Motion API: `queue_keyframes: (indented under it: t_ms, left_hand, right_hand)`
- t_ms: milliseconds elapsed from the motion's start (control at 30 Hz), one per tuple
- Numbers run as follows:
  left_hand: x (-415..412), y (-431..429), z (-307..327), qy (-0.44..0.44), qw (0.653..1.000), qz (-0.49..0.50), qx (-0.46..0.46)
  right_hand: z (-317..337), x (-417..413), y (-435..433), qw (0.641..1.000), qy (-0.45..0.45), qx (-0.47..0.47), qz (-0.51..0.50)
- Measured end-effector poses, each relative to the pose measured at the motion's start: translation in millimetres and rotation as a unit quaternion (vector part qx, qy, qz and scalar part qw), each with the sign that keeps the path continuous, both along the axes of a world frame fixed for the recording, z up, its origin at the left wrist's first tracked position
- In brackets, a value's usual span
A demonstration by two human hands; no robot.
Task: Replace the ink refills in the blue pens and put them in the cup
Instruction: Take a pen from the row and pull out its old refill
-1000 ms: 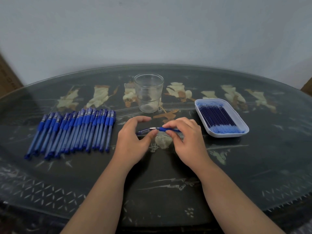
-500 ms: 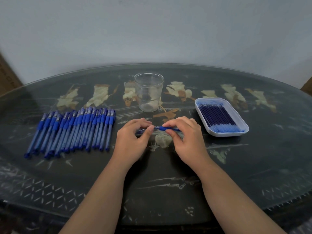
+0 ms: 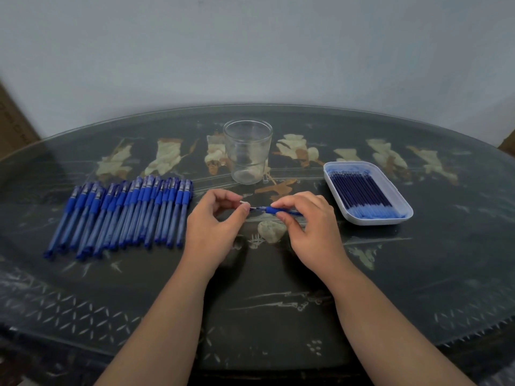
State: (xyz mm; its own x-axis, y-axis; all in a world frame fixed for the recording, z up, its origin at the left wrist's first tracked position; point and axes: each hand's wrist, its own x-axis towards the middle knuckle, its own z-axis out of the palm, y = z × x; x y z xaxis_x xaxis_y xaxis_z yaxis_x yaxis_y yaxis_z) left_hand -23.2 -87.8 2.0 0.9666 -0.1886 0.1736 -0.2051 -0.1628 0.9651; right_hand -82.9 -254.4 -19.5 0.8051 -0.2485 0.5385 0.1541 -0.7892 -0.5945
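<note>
A blue pen [image 3: 274,210] lies crosswise just above the table's middle, held at both ends. My right hand [image 3: 309,227] grips its blue barrel. My left hand [image 3: 214,224] pinches the silver tip end between thumb and fingers. A row of several blue pens [image 3: 125,213] lies side by side to the left. A clear glass cup [image 3: 247,151] stands upright behind the hands, with nothing in it. To the right, a white tray [image 3: 401,207] holds several dark blue refills [image 3: 359,195].
The dark glass-topped table [image 3: 278,288] has pale inlaid figures. Its curved edge runs along the back, close to a plain wall. A brown box corner [image 3: 14,126] shows at the far left.
My left hand's fingers have curled tighter round the pen's tip end, and a small gap now shows between the tip piece and the barrel. Both hands stay in place.
</note>
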Motion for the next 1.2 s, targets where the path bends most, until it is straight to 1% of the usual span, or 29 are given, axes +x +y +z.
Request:
queue_keyframes:
  t_ms: [133,233,300,400,467,567,767,967,1200]
  left_hand:
    - [0.0,0.4,-0.1,-0.013,1.0,0.012,-0.003]
    - [-3.7,0.9,3.1,-0.056,0.998,0.026,0.022]
    - [-5.4,2.7,3.6,-0.103,0.991,0.032,0.079]
    - [-2.8,5.7,-2.3,-0.169,0.966,0.024,0.196]
    - [-2.7,6.5,-3.1,-0.16,0.956,0.019,0.243]
    - [-3.6,6.1,-1.5,-0.146,0.948,0.027,0.283]
    - [-2.4,5.2,-4.0,-0.123,0.945,0.031,0.303]
    - [-3.4,5.8,-4.7,-0.14,0.94,0.032,0.311]
    - [-3.0,6.0,-5.3,-0.145,0.945,0.037,0.292]
  right_hand:
    - [-0.2,0.0,0.1,1.0,0.004,0.002,-0.002]
    - [-1.4,0.8,-0.8,1.0,0.004,0.006,-0.007]
    - [-1.5,1.3,-1.2,1.0,0.002,0.011,-0.011]
    - [-0.7,1.6,-0.7,1.0,0.006,0.011,-0.014]
    - [-0.4,1.2,-0.8,1.0,0.005,0.013,-0.015]
    - [-0.2,0.4,-0.8,1.0,0.008,0.014,-0.016]
    - [-0.2,0.8,-0.4,1.0,0.01,0.011,-0.014]
    - [0.0,-0.1,0.2,1.0,-0.004,0.008,-0.015]
    - [1.2,-1.1,1.2,0.999,-0.031,-0.019,-0.035]
